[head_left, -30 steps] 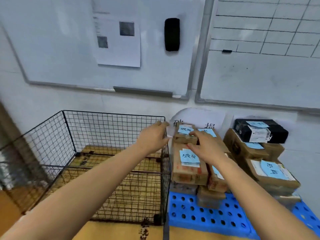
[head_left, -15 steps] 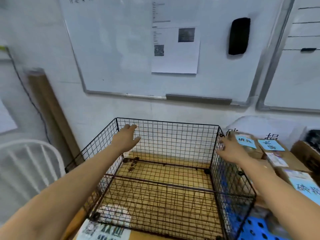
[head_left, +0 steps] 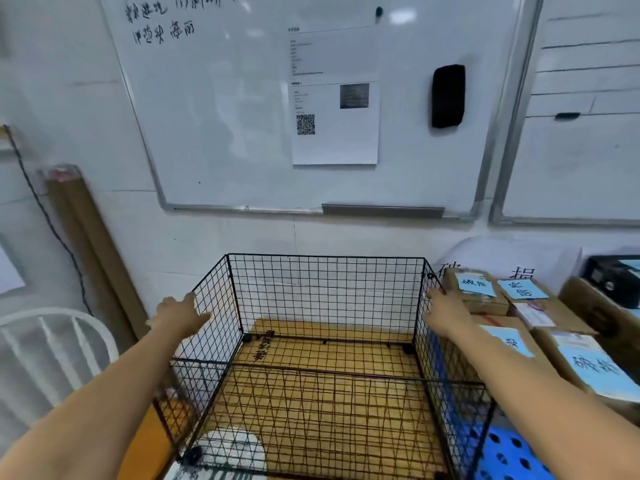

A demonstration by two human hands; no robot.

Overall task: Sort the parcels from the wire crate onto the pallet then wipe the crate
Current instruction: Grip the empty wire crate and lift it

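Whiteboards [head_left: 242, 109] covered the wall at twelve o'clock, with a printed sheet [head_left: 335, 123] and a black eraser [head_left: 447, 95] fixed to the nearer one, when the moment was recorded from a head-worn camera. Below them, the wire crate [head_left: 325, 292] was seen standing empty at the centre of the view on a wooden surface [head_left: 332, 386] that showed through its mesh floor. Both hands were placed at its top rim: the left hand [head_left: 180, 315] at ten o'clock, flattened against the left wall with the fingers spread and not curled round the wire, and the right hand [head_left: 446, 311] at two o'clock, laid on the right wall near the rear corner. Neither hand was seen to hold anything, and a firm grasp on the wire could not be confirmed for either.

The parcels [head_left: 526, 323], cardboard boxes marked with blue labels, were stacked at three o'clock just beside the crate, above the blue pallet [head_left: 509, 455] glimpsed at five o'clock. Sorting was judged to be finished, with the wiping yet to be done; no cloth was visible.

The crate was judged light but rigid at its joints, its thin panels likely to flex a little if pressed mid-span. Thin wire bites into fingers, so the top rim near the corner connectors was judged the soundest place for it to be taken hold of.
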